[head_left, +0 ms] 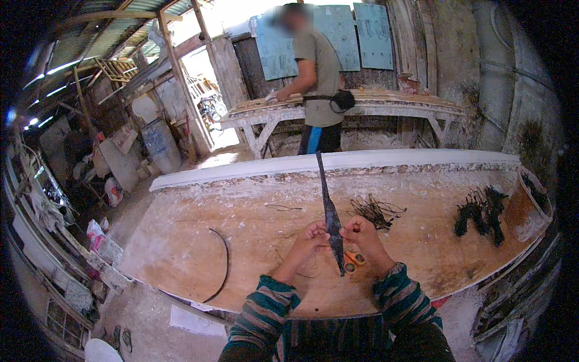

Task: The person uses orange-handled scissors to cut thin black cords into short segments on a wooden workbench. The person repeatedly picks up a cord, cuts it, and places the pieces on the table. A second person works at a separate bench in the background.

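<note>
A long black strip (326,196), widest near its middle and narrowing at both ends, stands over the wooden table. My left hand (312,237) pinches its left edge at the wide part. On the opposite edge, the fingers of my right hand (360,233) pinch it too. Just below and partly behind the strip lie scissors with orange handles (354,259); the blades are hidden. Beyond my right hand is a loose tangle of thin dark cords (377,211). A curved black strip (227,260) rests on the table to the left, and a thin cord loop (282,207) lies farther back.
Black bundles (481,214) and an open rust-brown container (526,211) occupy the right of the worn table (181,235). A white raised ledge (416,159) runs along its far edge. Behind it, a person (322,72) stands at another workbench (398,108).
</note>
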A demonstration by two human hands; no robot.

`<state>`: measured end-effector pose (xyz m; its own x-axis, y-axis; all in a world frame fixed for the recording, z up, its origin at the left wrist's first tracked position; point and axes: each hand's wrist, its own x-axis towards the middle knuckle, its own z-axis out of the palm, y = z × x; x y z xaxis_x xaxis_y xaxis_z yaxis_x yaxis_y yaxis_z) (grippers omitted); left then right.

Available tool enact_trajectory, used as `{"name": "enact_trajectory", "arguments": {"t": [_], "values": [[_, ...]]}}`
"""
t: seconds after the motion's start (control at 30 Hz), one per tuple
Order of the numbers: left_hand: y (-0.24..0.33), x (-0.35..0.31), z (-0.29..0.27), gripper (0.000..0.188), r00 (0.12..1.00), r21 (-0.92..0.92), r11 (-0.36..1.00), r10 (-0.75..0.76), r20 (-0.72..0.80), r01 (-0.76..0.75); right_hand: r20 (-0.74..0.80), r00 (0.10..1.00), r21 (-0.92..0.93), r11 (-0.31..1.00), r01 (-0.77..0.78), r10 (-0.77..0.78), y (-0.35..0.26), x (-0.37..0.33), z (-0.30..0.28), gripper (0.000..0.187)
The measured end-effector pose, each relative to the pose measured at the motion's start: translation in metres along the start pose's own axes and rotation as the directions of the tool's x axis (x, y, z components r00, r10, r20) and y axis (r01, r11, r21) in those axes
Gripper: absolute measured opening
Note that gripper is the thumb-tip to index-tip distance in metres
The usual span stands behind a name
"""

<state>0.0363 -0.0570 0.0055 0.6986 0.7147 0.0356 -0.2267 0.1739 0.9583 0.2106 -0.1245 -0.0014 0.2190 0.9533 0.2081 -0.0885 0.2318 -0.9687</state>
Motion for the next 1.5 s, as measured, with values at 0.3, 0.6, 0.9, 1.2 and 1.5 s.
{"name": "enact_trajectory", "arguments": {"t": [0.3, 0.6, 0.9, 1.2, 1.5], "values": [[-0.015, 0.006, -0.009, 0.033, 0.979, 0.22, 0.958, 0.197, -0.046, -0.183, 0.002, 0.998, -0.177, 0.982, 0.066, -0.066, 0.005, 0.002, 0.007, 0.02], [-0.014, 0.008, -0.009, 0.034, 0.969, 0.207, 0.957, 0.226, -0.099, -0.202, 0.105, 0.994, -0.122, 0.993, 0.003, 0.01, 0.009, -0.003, 0.014, 0.03], [-0.007, 0.005, -0.002, 0.031, 0.967, 0.183, 0.962, 0.228, -0.118, -0.205, 0.104, 0.992, -0.093, 0.994, -0.062, 0.072, -0.002, -0.006, 0.017, 0.022], [-0.013, 0.01, -0.007, 0.029, 0.943, 0.19, 0.958, 0.255, -0.214, -0.216, 0.068, 0.996, -0.142, 0.989, -0.042, 0.052, -0.008, -0.005, 0.014, 0.023], [-0.005, 0.005, -0.004, 0.039, 0.967, -0.005, 0.995, 0.096, -0.236, -0.1, 0.057, 0.998, -0.053, 0.998, 0.014, -0.011, 0.0, 0.0, 0.008, 0.012]]}}
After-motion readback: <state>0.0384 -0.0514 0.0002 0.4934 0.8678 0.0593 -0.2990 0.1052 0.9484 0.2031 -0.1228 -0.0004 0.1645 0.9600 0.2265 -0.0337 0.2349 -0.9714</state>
